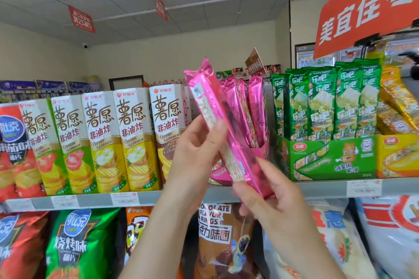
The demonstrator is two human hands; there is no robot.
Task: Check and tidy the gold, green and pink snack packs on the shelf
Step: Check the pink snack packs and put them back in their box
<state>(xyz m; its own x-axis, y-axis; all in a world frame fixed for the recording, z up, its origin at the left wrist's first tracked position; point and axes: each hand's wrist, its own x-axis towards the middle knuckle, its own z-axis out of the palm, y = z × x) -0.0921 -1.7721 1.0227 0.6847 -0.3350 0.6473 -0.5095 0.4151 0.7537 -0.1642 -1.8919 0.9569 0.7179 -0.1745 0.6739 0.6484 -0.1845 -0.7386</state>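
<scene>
Both hands hold one glossy pink pack (235,147) in front of the shelf (90,200)
It is a long, slim sleeve of shiny, crinkled foil with a crimped top. The left hand (195,154) grips its middle, thumb across the face, and the right hand (272,199) pinches its lower end. Its long axis tilts, top end up-left and bottom end down-right. Behind it, other pink packs (255,106) stand in their tray, with green packs (322,102) and gold packs (394,102) to the right
</scene>
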